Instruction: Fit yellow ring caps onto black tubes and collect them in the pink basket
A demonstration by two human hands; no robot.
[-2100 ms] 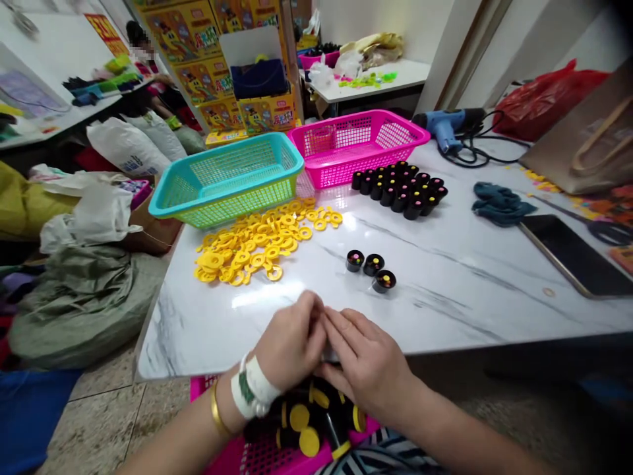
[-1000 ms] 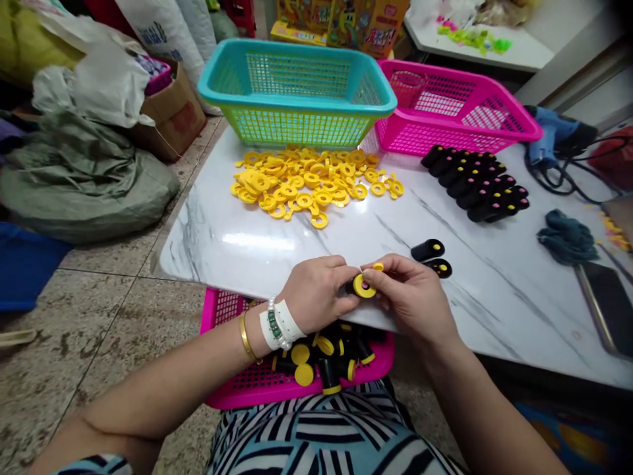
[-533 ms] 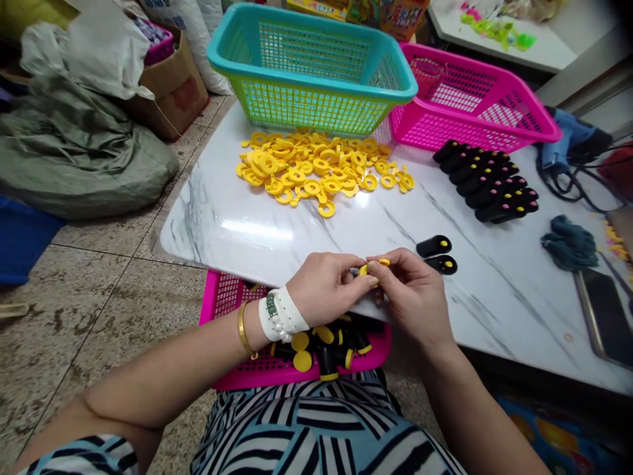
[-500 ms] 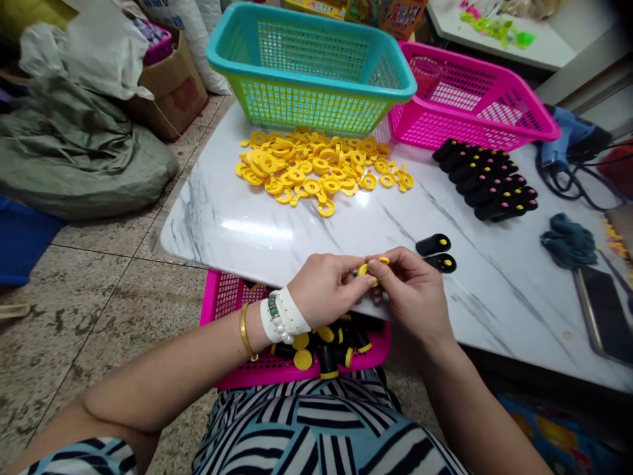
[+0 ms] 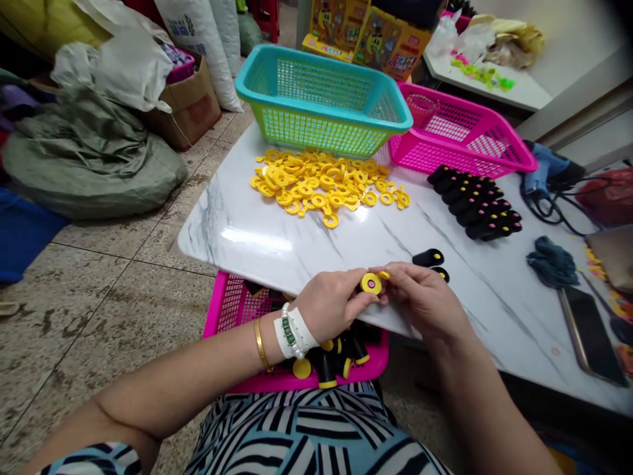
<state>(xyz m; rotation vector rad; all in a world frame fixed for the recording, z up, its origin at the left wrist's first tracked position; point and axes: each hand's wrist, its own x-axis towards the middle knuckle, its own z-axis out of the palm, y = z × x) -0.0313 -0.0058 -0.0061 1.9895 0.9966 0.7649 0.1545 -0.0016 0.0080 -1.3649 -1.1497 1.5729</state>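
Note:
Over the table's front edge, my left hand (image 5: 339, 298) grips a black piece fitted with a yellow ring (image 5: 370, 284), a pink dot at its centre. My right hand (image 5: 422, 293) pinches the yellow tab beside that ring, close to my left fingertips. Just behind my right hand lie two black pieces (image 5: 428, 257) with yellow dots, one partly covered. A pile of yellow rings (image 5: 321, 181) is spread on the marble-patterned table (image 5: 237, 224). Several black pieces (image 5: 477, 204) with pink and yellow dots stand grouped at the right.
Behind the rings stand a teal and green basket (image 5: 321, 115) and a pink basket (image 5: 459, 138). Another pink basket (image 5: 237, 382) with black and yellow pieces sits below the table edge. At the right are a dark cloth (image 5: 551, 262), a phone (image 5: 591, 336) and a blue tool (image 5: 548, 168).
The view has shifted, so the table's contents appear lower. The ring between my hands now faces the camera and shows its pink centre. Both hands remain close together.

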